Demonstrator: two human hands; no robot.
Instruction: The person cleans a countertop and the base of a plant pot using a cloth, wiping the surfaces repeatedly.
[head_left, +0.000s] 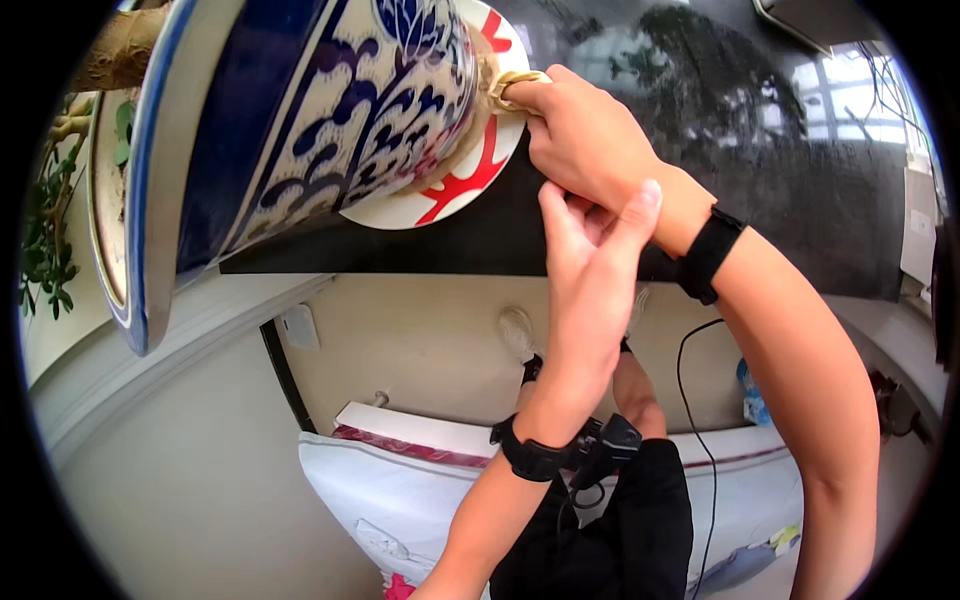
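Observation:
My right hand (589, 131) holds a crumpled pale yellow cloth (514, 90) against the rim of a white plate with a red pattern (480, 169). My left hand (596, 232) clasps the lower edge of my right hand near the wrist, its thumb lying over the top; part of its fingers is hidden. A large blue-and-white porcelain plant pot (360, 112) stands on the plate, left of my hands. Brownish dirt shows around its foot. The plate rests on a glossy black tabletop (720, 165).
A thick plant stem (124, 49) and green leaves (49, 232) are at the far left. The tabletop's front edge runs below my hands. A bed with white bedding (397, 487) lies behind my legs. A black cable (686, 390) hangs beside my right arm.

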